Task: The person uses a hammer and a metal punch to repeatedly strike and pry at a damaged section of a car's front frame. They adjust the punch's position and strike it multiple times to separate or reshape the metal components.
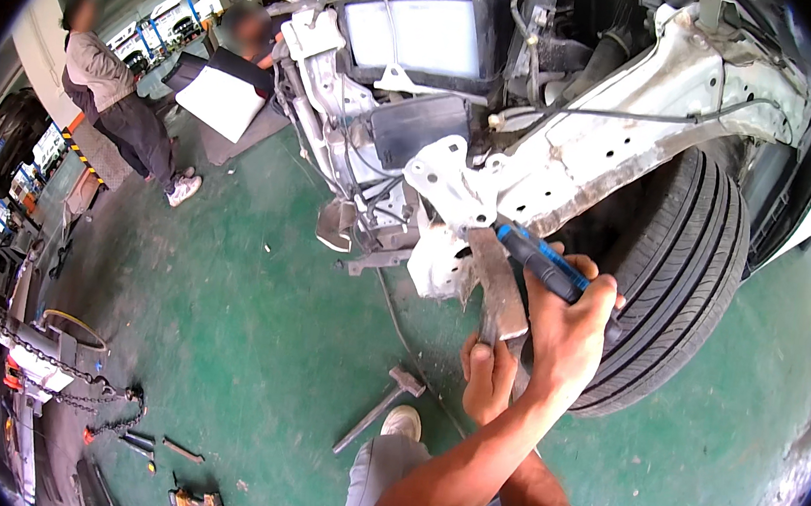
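My arms cross. My left hand [566, 319] is closed around a blue-and-black cylindrical tool [536, 254], its kind unclear; the tool's far end points up-left at a holed bracket [448, 174] on the white car frame rail [626, 128]. Below it, my right hand [489, 380] closes on the lower end of a rust-brown flat metal piece [497, 277]. The piece's upper end meets the bracket's underside; whether it is fixed there I cannot tell. Just right of my left hand stands the car's front tire [684, 282].
A hammer [402, 383] lies on the green floor by my shoe [403, 421]. Lower left are a cordless drill [196, 505], hand tools and a chain [127, 411]. A cable [393, 321] trails down. One person [107, 83] stands at left, another [249, 34] beyond the car's front.
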A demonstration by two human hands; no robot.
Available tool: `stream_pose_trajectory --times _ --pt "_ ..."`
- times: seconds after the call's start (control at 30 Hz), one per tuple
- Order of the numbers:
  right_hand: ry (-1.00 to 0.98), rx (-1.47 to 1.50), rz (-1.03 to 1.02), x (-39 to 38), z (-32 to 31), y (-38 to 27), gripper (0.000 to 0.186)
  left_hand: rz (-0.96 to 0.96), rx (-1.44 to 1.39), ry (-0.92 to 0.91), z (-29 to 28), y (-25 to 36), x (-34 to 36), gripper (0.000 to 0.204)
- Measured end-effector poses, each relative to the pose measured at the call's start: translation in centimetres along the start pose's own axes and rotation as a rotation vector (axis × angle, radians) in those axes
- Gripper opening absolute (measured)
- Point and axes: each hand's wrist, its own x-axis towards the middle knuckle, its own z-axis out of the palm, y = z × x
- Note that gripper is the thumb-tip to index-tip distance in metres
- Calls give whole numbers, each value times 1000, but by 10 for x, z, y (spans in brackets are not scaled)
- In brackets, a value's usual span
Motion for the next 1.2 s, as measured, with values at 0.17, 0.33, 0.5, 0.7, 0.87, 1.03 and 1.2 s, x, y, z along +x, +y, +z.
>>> stream_pose_trajectory --times 0.17,0.33,0.5,0.7,0.87,1.03,1.2 --pt "-26 -2 7 -12 -4 -6 35 -14 5 -35 4 5 -3 59" --pt "-12 26 -47 3 3 3 29 15 4 -23 1 4 -3 58" --pt "-140 -56 0 -19 -7 -5 24 26 -20 -17 1 2 -1 55" --pt "-47 2 9 -8 3 9 30 19 63 -25 1 3 -2 53" --pt "37 124 83 -9 11 -11 49 -8 26 -67 0 4 -1 56" --pt "-97 49 83 -13 5 1 36 -23 39 -33 5 12 -6 56" --pt "-191 -24 211 -6 2 -9 35 -13 0 -38 -2 4 -6 56"
